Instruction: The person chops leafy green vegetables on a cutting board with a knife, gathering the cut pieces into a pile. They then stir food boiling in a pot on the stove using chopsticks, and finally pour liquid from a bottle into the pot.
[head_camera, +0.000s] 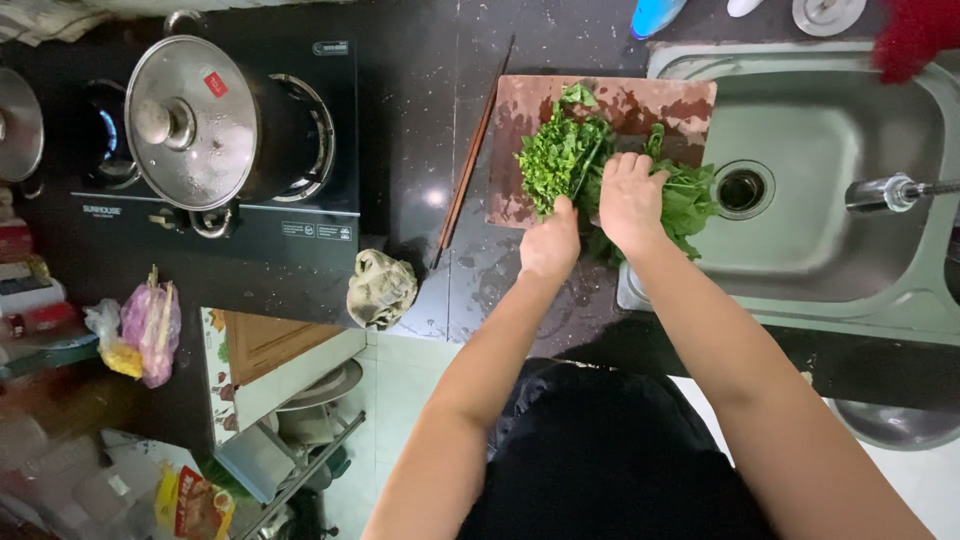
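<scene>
Head view: I'm chopping a bunch of dark green leafy herbs (560, 155) on the worn reddish-brown wooden cutting board (520, 120), which is sitting on the black stone counter (420, 90) with its right end reaching over the edge of the stainless steel sink (830, 130).

My left hand (550, 240) is closed in a fist around the knife handle; the thin dark blade (585, 170) is running up into the greens, already cut fine on its left side. My right hand (630, 195) is pressing down, fingers curled, pinning the uncut leaves, which are spilling off the board toward the round sink drain (742, 188).

Doing it well, as I judge it:
- Keeping right fingertips tucked back, knuckles facing the blade. Blade and fingers are sitting close together here.
- Feeding the bunch leftward into the knife in small steps, not moving the knife toward the hand.
- Pulling the overhanging leaves back onto the board; they're likely to slide into the sink.
- Board is partly overhanging the sink, so I'm pressing straight down, no sideways force, in case it rocks.

Nearby: a pair of brown wooden chopsticks (475, 150) lying just left of the board, a crumpled greenish rag (380, 288) at the counter edge, a black pot with a shiny steel lid (190, 120) on the black gas stove (300, 225), well apart from the board. Chrome tap (890, 192) is sticking out over the sink.
</scene>
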